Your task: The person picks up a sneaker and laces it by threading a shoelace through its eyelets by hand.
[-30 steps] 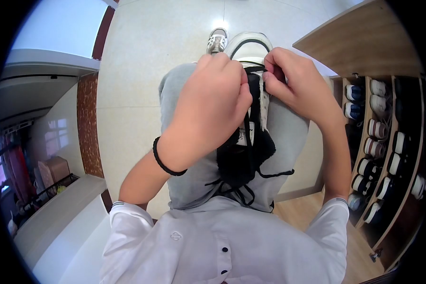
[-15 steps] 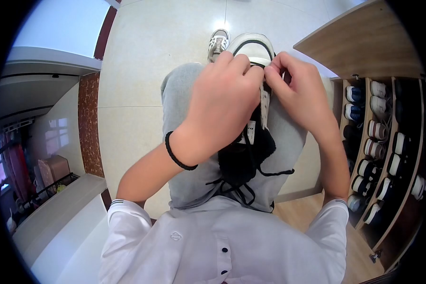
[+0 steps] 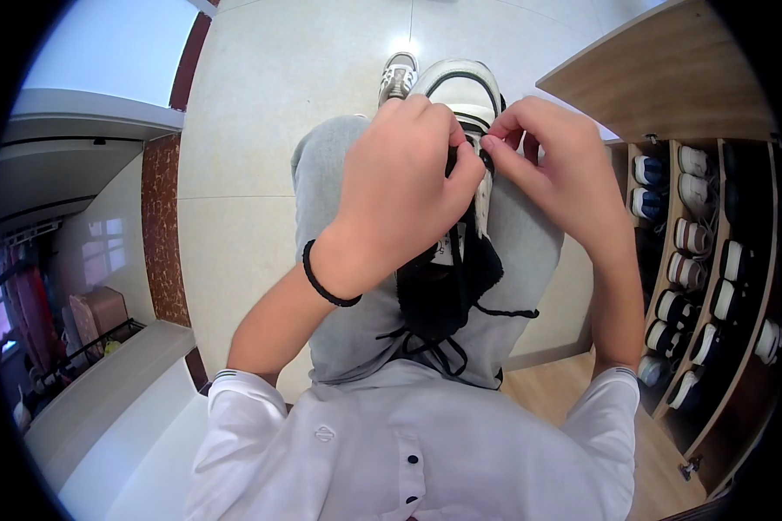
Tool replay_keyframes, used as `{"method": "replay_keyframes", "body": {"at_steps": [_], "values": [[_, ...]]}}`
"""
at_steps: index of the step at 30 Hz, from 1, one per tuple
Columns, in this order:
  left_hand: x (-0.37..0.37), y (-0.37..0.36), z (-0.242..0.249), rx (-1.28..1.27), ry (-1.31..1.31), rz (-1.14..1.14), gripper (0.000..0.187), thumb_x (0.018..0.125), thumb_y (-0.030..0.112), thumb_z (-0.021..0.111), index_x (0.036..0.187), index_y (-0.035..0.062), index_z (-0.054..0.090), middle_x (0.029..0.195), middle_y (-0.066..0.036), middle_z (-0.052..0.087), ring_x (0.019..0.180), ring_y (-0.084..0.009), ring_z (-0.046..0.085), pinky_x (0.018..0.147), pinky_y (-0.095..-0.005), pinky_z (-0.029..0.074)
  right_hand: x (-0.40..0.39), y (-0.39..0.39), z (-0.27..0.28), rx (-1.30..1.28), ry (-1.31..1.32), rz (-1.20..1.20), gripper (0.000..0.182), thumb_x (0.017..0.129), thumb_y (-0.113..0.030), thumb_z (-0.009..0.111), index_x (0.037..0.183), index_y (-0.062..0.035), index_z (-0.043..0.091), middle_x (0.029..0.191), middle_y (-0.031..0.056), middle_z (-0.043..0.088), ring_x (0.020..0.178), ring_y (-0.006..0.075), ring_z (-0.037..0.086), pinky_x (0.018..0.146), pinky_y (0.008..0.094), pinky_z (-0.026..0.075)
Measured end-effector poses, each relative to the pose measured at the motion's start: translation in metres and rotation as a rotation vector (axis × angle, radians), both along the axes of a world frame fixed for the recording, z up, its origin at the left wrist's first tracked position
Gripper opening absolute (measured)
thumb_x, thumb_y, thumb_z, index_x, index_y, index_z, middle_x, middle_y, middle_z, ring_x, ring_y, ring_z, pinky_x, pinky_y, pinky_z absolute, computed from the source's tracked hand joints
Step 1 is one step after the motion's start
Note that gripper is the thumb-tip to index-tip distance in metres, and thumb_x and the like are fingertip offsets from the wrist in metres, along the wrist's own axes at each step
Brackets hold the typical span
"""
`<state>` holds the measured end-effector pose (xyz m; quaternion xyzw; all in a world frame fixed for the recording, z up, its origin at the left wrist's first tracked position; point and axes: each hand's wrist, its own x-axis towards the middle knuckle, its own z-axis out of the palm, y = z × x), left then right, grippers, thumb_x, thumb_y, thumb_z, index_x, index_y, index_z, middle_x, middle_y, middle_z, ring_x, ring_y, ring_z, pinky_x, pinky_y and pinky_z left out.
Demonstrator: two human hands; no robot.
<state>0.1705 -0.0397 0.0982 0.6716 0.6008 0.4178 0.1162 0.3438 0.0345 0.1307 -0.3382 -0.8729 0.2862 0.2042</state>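
Observation:
A white and black shoe [image 3: 466, 87] lies along my lap, toe pointing away, its black fuzzy lining and tongue [image 3: 443, 300] toward me. My left hand [image 3: 408, 182] covers much of its left side, thumb and forefinger pinched on the black shoelace near the eyelets. Opposite it, my right hand [image 3: 552, 161] pinches at the lace by the right eyelets; its fingertips partly hide what they grip. Loose ends of the black shoelace [image 3: 508, 313] trail over the tongue and my jeans [image 3: 326, 169].
A grey and white sneaker [image 3: 399, 74] shows on the tiled floor [image 3: 252, 165] beyond my knees. On the right stands an open wooden shoe cabinet [image 3: 708, 321] holding several pairs; its door [image 3: 669, 74] juts out. A white ledge [image 3: 113, 382] runs along the left.
My left fingers have opened out slightly from a tighter curl, baring more of the shoe's throat and black lace. The right fingertips have shifted slightly down toward the eyelets.

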Motion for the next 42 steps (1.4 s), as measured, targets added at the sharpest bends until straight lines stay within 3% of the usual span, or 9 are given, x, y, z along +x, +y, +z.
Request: {"method": "replay_keyframes", "body": {"at_steps": [6, 8, 11, 18, 23, 33, 39, 41, 42], "values": [[-0.006, 0.010, 0.011, -0.191, -0.062, 0.006, 0.016, 0.080, 0.013, 0.066, 0.074, -0.0006, 0.060, 0.068, -0.012, 0.059, 0.059, -0.0240, 0.055, 0.056, -0.0368, 0.043, -0.006, -0.012, -0.007, 0.345, -0.104, -0.026, 0.014, 0.086, -0.013, 0.069, 0.086, -0.0040, 0.059, 0.081, 0.0087, 0.060, 0.067, 0.0292, 0.063, 0.058, 0.0379, 0.049], [-0.012, 0.017, 0.021, -0.487, -0.126, -0.079, 0.020, 0.083, 0.014, 0.062, 0.074, -0.0029, 0.060, 0.064, -0.011, 0.059, 0.056, -0.0169, 0.053, 0.055, -0.0329, 0.044, -0.001, -0.010, -0.008, 0.383, -0.074, 0.007, 0.014, 0.085, -0.014, 0.071, 0.086, -0.0050, 0.060, 0.082, 0.0072, 0.059, 0.067, 0.0269, 0.063, 0.058, 0.0372, 0.049], [-0.021, 0.025, 0.030, -0.672, -0.187, -0.160, 0.022, 0.086, 0.016, 0.060, 0.077, -0.0042, 0.062, 0.063, -0.008, 0.057, 0.056, -0.0114, 0.051, 0.054, -0.0298, 0.043, 0.007, -0.004, -0.012, 0.372, -0.027, 0.075, 0.012, 0.084, -0.013, 0.071, 0.088, -0.0060, 0.062, 0.081, 0.0060, 0.059, 0.066, 0.0255, 0.062, 0.057, 0.0370, 0.048], [-0.035, 0.032, 0.030, -0.747, -0.280, -0.262, 0.024, 0.089, 0.018, 0.058, 0.082, -0.0046, 0.063, 0.065, 0.000, 0.053, 0.061, -0.0077, 0.049, 0.055, -0.0272, 0.041, 0.016, 0.002, -0.004, 0.418, -0.054, 0.180, 0.014, 0.081, -0.010, 0.072, 0.094, -0.0080, 0.070, 0.082, 0.0043, 0.062, 0.066, 0.0233, 0.061, 0.058, 0.0360, 0.047], [-0.042, 0.033, 0.029, -0.751, -0.285, -0.331, 0.025, 0.090, 0.018, 0.058, 0.078, -0.0040, 0.061, 0.064, 0.001, 0.050, 0.061, -0.0070, 0.044, 0.053, -0.0277, 0.037, 0.020, 0.001, -0.007, 0.383, -0.012, 0.217, 0.031, 0.079, -0.006, 0.072, 0.110, -0.0105, 0.074, 0.085, 0.0044, 0.064, 0.070, 0.0215, 0.060, 0.059, 0.0339, 0.048], [-0.047, -0.005, 0.055, -0.772, -0.104, -0.491, 0.025, 0.087, 0.013, 0.068, 0.071, -0.0012, 0.055, 0.059, 0.001, 0.043, 0.057, -0.0099, 0.039, 0.053, -0.0282, 0.034, 0.022, -0.009, -0.005, 0.301, 0.032, 0.128, 0.026, 0.080, -0.003, 0.071, 0.106, -0.0058, 0.074, 0.084, 0.0061, 0.065, 0.071, 0.0233, 0.059, 0.062, 0.0343, 0.048], [-0.056, -0.035, 0.063, -0.881, -0.411, -0.579, 0.024, 0.088, 0.010, 0.069, 0.074, 0.0002, 0.053, 0.064, 0.001, 0.049, 0.060, -0.0079, 0.039, 0.054, -0.0263, 0.031, 0.019, -0.024, -0.002, 0.170, 0.122, 0.069, 0.023, 0.081, -0.002, 0.071, 0.104, -0.0041, 0.073, 0.083, 0.0093, 0.065, 0.071, 0.0242, 0.060, 0.062, 0.0336, 0.048], [-0.057, -0.051, 0.060, -0.876, -0.653, -0.748, 0.025, 0.091, 0.010, 0.067, 0.073, 0.0008, 0.051, 0.070, -0.001, 0.051, 0.061, -0.0077, 0.039, 0.055, -0.0258, 0.030, 0.019, -0.032, -0.001, 0.021, 0.131, 0.009, 0.022, 0.081, -0.002, 0.071, 0.103, -0.0040, 0.073, 0.082, 0.0095, 0.063, 0.073, 0.0250, 0.059, 0.063, 0.0344, 0.047], [-0.053, -0.058, 0.064, -0.856, -0.696, -0.774, 0.020, 0.091, 0.007, 0.066, 0.076, 0.0000, 0.054, 0.074, -0.005, 0.055, 0.062, -0.0126, 0.045, 0.056, -0.0292, 0.035, 0.017, -0.036, 0.002, 0.024, 0.132, 0.011, 0.022, 0.081, -0.002, 0.071, 0.103, -0.0040, 0.073, 0.082, 0.0095, 0.063, 0.073, 0.0250, 0.059, 0.063, 0.0344, 0.047]]}}
